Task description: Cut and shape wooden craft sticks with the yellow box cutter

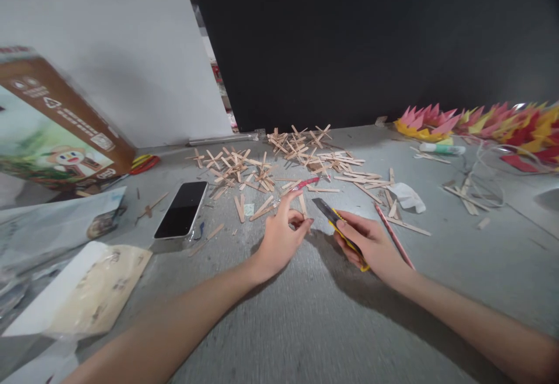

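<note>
My right hand (364, 244) is wrapped round a yellow and black utility knife (345, 229), its blade out and pointing up and left, clear of the sticks. Just left of the blade, my left hand (282, 235) is curled, with thumb and fingertips pinched at the lower end of a short wooden craft stick (302, 203). Its index finger reaches up near a red pen-like item (307, 183). Beyond both hands lies a pile of craft sticks (236, 165), many joined into crosses. A pink pencil (394, 237) lies beside my right wrist.
On the left are a phone (181, 210), a cardboard box (56, 122) and plastic packets (100, 291). To the right lie a crumpled tissue (408, 196), a glue stick (442, 148), a white cable (502, 186) and pointed paper crowns (425, 124). A black panel (371, 40) stands behind.
</note>
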### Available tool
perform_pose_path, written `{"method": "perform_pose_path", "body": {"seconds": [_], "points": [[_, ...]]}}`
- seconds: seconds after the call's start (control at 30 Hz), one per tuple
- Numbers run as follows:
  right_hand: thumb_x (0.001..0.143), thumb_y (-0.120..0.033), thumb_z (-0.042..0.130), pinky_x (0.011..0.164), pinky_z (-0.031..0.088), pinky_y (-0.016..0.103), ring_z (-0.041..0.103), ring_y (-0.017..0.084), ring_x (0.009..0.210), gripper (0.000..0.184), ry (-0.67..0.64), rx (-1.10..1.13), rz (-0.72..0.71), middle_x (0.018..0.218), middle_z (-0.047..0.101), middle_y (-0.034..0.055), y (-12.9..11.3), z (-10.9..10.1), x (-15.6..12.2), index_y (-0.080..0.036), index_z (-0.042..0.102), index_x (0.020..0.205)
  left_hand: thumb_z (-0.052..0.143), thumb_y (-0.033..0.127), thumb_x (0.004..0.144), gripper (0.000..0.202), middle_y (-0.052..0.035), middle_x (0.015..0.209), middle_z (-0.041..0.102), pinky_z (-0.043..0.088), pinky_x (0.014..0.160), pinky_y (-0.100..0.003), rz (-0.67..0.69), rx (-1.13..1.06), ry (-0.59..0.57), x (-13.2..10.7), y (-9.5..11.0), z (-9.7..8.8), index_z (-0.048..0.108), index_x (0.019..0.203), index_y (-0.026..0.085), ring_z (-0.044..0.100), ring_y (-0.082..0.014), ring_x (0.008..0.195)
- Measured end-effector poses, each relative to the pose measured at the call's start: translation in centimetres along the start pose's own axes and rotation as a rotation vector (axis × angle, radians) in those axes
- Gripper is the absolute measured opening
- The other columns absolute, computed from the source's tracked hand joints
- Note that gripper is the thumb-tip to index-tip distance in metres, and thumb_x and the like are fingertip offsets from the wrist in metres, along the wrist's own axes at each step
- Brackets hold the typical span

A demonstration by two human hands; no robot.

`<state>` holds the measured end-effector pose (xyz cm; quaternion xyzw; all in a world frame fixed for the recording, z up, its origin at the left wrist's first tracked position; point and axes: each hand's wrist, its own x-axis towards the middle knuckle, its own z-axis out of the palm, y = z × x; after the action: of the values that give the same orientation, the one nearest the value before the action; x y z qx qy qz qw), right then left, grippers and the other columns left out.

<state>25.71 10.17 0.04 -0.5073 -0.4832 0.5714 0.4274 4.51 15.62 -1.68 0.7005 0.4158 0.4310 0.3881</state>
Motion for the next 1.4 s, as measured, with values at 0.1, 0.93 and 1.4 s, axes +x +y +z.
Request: {"method": "perform_pose_path", "body": {"seconds": [0.1,0.93,1.4], "points": [[0.096,-0.051,0.068,0.057,0.043,0.026,0.054,0.014,0.062,0.032,0.123,-0.379,-0.220,0.074,0.060,-0.0012,0.2,-0.1,0.4,-0.020,0.069,0.100,0.072,0.033,0.095,0.064,0.0030,0.077,0.072,0.056,0.078,-0.030,-0.027,-0.080,-0.094,-0.1,0.1,0.1,0.043,0.151,0.023,0.072,-0.0160,0.071],[0.104,-0.048,0.055,0.075,0.048,0.032,0.065,0.021,0.080,0.031,0.242,-0.608,-0.362,0.087,0.072,0.0048,0.9,-0.7,1.2,-0.020,0.068,0.098,0.076,0.027,0.089,0.066,0.0044,0.075,0.067,0.056,0.071,-0.030,-0.112,-0.240,-0.366,-0.3,0.3,0.2,0.048,0.148,0.027,0.071,-0.0154,0.067],[0.108,-0.042,0.052,0.059,0.041,0.027,0.050,0.014,0.067,0.024,0.133,-0.456,-0.406,0.088,0.058,-0.0010,1.4,-0.7,0.0,-0.025,0.047,0.125,0.081,0.034,0.087,0.075,0.0035,0.075,0.068,0.057,0.070,-0.028,-0.178,-0.332,-0.145,0.2,0.9,0.1,0.045,0.152,0.023,0.073,-0.0163,0.065]]}}
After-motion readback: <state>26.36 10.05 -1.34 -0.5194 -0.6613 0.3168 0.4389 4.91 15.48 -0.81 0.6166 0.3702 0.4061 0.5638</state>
